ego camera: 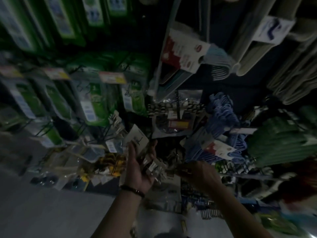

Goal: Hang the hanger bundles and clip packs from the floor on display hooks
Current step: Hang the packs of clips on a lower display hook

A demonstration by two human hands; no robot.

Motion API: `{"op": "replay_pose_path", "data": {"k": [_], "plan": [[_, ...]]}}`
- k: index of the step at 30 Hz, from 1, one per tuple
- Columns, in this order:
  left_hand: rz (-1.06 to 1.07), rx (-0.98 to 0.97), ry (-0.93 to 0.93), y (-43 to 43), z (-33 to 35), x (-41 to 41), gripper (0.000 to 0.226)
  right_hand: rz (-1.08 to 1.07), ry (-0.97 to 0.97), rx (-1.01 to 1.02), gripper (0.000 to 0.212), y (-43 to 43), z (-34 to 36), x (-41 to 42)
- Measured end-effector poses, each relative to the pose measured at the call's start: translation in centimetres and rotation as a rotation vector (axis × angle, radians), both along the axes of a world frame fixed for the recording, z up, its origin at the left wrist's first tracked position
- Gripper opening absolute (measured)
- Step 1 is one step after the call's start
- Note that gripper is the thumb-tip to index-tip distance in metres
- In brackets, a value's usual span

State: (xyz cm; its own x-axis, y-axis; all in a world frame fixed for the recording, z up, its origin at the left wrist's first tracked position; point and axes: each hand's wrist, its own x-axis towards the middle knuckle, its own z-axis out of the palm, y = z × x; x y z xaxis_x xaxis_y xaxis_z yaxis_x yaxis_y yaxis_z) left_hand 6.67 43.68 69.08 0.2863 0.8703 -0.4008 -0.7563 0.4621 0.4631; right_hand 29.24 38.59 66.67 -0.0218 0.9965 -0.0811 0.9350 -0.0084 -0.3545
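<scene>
Dim light falls on a pale grey floor [42,212] near left, while a dark display wall [228,23] rises far right, blurred green packages [56,100] hanging at left.

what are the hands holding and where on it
Left hand cradles a clip pack by its lower half, card header sticking up. Right hand: too blurred to tell.
</scene>
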Motion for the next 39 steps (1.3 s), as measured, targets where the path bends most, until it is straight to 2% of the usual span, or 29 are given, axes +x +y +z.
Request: {"op": "replay_pose_path", "data": {"k": [6, 9, 10, 13, 15, 19, 22, 24, 28, 31, 34, 36, 39], "plan": [[0.017, -0.008, -0.034, 3.9, 2.7, 4.5, 0.05, 0.023, -0.135, 0.166, 0.045, 2.0, 0.0, 4.0], [0.015, 0.007, -0.024, 5.1, 2.9, 5.7, 0.055, 0.004, -0.141, 0.251, 0.081, 3.8, -0.4, 5.9], [0.004, 0.016, 0.003, 5.2, 3.0, 5.8, 0.058, -0.012, -0.138, 0.261, 0.083, 4.4, -0.5, 6.5], [-0.016, 0.062, 0.077, 5.0, 3.0, 5.7, 0.064, -0.03, -0.089, 0.254, 0.039, 5.6, 0.2, 6.9], [-0.028, 0.114, 0.095, 5.0, 3.8, 5.8, 0.058, -0.016, -0.07, 0.343, 0.029, 6.0, 0.2, 6.7], [-0.051, 0.166, 0.097, 5.6, 5.5, 6.1, 0.054, 0.082, -0.09, 0.619, 0.042, 7.3, -0.8, 6.3], [0.006, 0.139, 0.065, 5.8, 6.3, 6.1, 0.054, 0.091, -0.16, 0.703, 0.038, 8.5, -1.0, 6.5], [0.028, 0.11, 0.061, 5.8, 7.0, 6.2, 0.062, 0.116, -0.221, 0.692, 0.038, 9.4, -0.6, 6.7], [0.043, 0.135, -0.027, 5.2, 7.9, 6.8, 0.046, 0.14, -0.196, 0.746, 0.042, 11.2, -0.5, 7.3], [0.063, 0.134, -0.035, 4.9, 8.3, 7.0, 0.047, 0.163, -0.235, 0.769, 0.044, 12.6, -0.9, 7.3], [0.072, 0.135, -0.03, 5.0, 8.7, 7.0, 0.05, 0.16, -0.274, 0.728, 0.037, 13.9, -0.9, 7.3], [0.087, 0.124, -0.016, 5.0, 9.1, 6.9, 0.054, 0.117, -0.236, 0.7, 0.039, 15.2, -1.2, 7.7], [0.093, 0.112, 0.016, 5.5, 9.2, 6.5, 0.064, 0.1, -0.097, 0.651, 0.055, 17.0, -1.6, 8.6]]}}
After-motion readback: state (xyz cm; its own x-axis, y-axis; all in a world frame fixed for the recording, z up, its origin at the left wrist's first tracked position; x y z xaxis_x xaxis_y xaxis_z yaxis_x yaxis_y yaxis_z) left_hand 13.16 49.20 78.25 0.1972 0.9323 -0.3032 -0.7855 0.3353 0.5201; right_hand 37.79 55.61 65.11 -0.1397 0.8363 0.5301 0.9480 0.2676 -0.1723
